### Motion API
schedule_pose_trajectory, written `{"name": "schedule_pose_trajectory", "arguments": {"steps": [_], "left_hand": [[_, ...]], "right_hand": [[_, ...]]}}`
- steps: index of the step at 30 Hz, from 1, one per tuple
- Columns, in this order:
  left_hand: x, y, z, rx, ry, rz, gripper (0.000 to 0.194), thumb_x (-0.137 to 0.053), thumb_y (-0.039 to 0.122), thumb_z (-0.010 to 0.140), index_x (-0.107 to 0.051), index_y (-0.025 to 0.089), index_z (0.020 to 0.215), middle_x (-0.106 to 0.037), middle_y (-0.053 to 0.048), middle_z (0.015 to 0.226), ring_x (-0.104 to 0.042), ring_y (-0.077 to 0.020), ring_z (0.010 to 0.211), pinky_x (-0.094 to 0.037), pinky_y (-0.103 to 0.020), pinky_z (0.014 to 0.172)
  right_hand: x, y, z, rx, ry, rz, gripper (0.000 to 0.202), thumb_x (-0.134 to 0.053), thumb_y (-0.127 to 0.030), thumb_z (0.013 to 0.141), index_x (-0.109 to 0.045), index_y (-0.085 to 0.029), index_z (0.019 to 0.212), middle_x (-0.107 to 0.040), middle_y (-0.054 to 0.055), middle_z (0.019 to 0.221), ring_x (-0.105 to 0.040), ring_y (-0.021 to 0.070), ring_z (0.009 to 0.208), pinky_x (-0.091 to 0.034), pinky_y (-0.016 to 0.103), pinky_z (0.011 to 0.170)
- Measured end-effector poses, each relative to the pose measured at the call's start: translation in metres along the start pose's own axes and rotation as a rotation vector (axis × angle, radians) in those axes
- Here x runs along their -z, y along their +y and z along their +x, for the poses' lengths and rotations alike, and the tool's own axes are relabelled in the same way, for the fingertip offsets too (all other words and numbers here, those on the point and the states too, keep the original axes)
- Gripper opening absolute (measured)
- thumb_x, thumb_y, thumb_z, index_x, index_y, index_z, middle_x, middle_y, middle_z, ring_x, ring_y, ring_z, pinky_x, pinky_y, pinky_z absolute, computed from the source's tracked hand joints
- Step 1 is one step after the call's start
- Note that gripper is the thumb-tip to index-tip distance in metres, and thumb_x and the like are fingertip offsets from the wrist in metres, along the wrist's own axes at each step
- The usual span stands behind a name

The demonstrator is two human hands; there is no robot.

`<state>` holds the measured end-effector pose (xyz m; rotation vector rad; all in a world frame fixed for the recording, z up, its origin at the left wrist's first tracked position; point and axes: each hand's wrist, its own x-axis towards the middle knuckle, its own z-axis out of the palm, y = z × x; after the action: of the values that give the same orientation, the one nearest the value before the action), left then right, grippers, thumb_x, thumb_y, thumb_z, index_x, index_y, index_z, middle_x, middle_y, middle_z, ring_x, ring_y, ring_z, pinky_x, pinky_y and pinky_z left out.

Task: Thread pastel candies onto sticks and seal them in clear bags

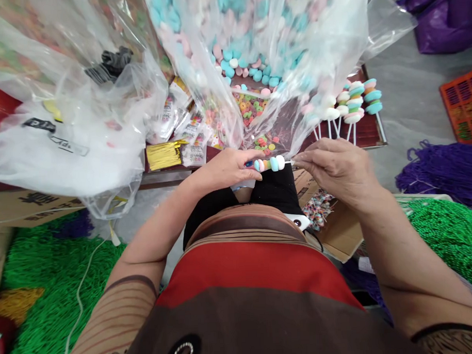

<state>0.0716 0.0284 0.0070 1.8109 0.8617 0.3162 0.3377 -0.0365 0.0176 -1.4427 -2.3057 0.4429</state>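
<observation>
A candy skewer (274,164) of pastel marshmallows, with coloured pieces between some of them, lies level in front of my lap. My left hand (233,167) is closed at its left end, thumb and finger around the end piece, where something dark blue shows. My right hand (336,168) pinches the white stick at the right end. Just beyond my right hand stand several finished-looking marshmallow skewers (353,103) with their white sticks toward me. A large clear bag of pink, blue and white marshmallows (251,68) lies open ahead, with ring-shaped candies (263,142) near its mouth.
Gold twist ties (163,156) and small printed packets (194,142) lie left of the bag. White plastic bags (65,152) cover the table's left side. Green strands (49,271) are on the floor. An orange crate (463,104) and purple strands (441,175) are at right.
</observation>
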Motion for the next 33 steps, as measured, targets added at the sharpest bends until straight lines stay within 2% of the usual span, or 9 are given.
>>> {"name": "schedule_pose_trajectory", "arguments": {"steps": [5,9,12,16,19,22,26,29,33], "left_hand": [[-0.009,0.004,0.005,-0.154,0.137,0.309,0.039,-0.068,0.022,0.084,-0.068,0.017,0.124,-0.073,-0.008,0.093,-0.068,-0.0238,0.093,-0.048,-0.031,0.088],[0.003,0.017,0.024,-0.292,0.32,0.337,0.036,-0.057,0.017,0.09,-0.066,0.017,0.124,-0.065,-0.006,0.082,-0.065,-0.0261,0.101,-0.045,-0.044,0.106],[0.024,0.052,0.03,-0.401,0.435,0.245,0.031,-0.06,0.016,0.088,-0.067,0.021,0.118,-0.063,-0.005,0.087,-0.062,-0.0289,0.113,-0.04,-0.057,0.112],[0.042,0.096,-0.002,-0.509,0.427,0.212,0.02,-0.068,0.025,0.089,-0.068,0.022,0.109,-0.064,-0.006,0.101,-0.059,-0.0314,0.125,-0.041,-0.061,0.11],[0.042,0.088,-0.03,-0.511,0.555,0.209,0.021,-0.079,0.038,0.083,-0.067,0.025,0.093,-0.064,-0.004,0.093,-0.064,-0.026,0.109,-0.048,-0.049,0.106],[0.043,0.063,-0.033,-0.438,0.848,-0.063,0.035,-0.082,0.049,0.08,-0.062,0.026,0.096,-0.063,-0.003,0.094,-0.064,-0.0191,0.097,-0.054,-0.036,0.094],[0.041,0.061,-0.011,-0.419,0.655,-0.666,0.079,-0.084,0.074,0.059,-0.057,0.031,0.119,-0.064,-0.006,0.124,-0.068,-0.0225,0.108,-0.057,-0.034,0.086],[0.033,0.079,0.004,-0.375,0.68,-0.797,0.054,-0.084,0.061,0.072,-0.062,0.025,0.106,-0.067,-0.001,0.088,-0.07,-0.0194,0.091,-0.056,-0.033,0.084],[0.015,0.087,0.015,-0.35,0.726,-0.914,0.029,-0.078,0.044,0.085,-0.061,0.022,0.088,-0.051,0.008,0.062,-0.06,-0.0085,0.062,-0.053,-0.026,0.076]], "right_hand": [[-0.006,-0.001,0.002,-0.055,0.064,-0.068,0.031,-0.054,-0.044,0.101,-0.074,-0.026,0.086,-0.068,0.002,0.07,-0.058,0.0177,0.063,-0.038,0.034,0.062],[-0.021,-0.008,0.008,-0.272,0.191,0.362,0.037,-0.058,-0.056,0.096,-0.071,-0.024,0.084,-0.062,-0.001,0.065,-0.053,0.0149,0.059,-0.036,0.029,0.057],[-0.041,-0.016,0.022,-0.422,0.325,0.794,0.044,-0.067,-0.065,0.087,-0.066,-0.022,0.08,-0.047,-0.006,0.056,-0.039,0.0111,0.052,-0.031,0.027,0.053],[-0.057,-0.026,0.043,-0.411,0.433,1.151,0.044,-0.075,-0.064,0.08,-0.065,-0.021,0.081,-0.044,-0.007,0.056,-0.035,0.0092,0.052,-0.03,0.026,0.054],[-0.058,-0.031,0.052,-0.376,0.485,1.288,0.041,-0.078,-0.061,0.079,-0.067,-0.021,0.082,-0.043,-0.008,0.055,-0.036,0.009,0.053,-0.032,0.026,0.056],[-0.056,-0.035,0.053,-0.351,0.488,1.359,0.04,-0.08,-0.059,0.078,-0.07,-0.021,0.083,-0.041,-0.008,0.053,-0.035,0.0095,0.053,-0.033,0.027,0.055],[-0.061,-0.042,0.047,-0.343,0.443,1.316,0.039,-0.077,-0.06,0.081,-0.071,-0.021,0.083,-0.041,-0.007,0.053,-0.036,0.0102,0.052,-0.03,0.027,0.053],[-0.069,-0.052,0.043,-0.341,0.381,1.297,0.041,-0.074,-0.061,0.083,-0.069,-0.021,0.08,-0.038,-0.008,0.053,-0.031,0.0084,0.049,-0.026,0.026,0.05],[-0.076,-0.065,0.042,-0.35,0.286,1.299,0.044,-0.067,-0.062,0.089,-0.065,-0.02,0.078,-0.036,-0.009,0.051,-0.028,0.007,0.046,-0.02,0.025,0.048]]}}
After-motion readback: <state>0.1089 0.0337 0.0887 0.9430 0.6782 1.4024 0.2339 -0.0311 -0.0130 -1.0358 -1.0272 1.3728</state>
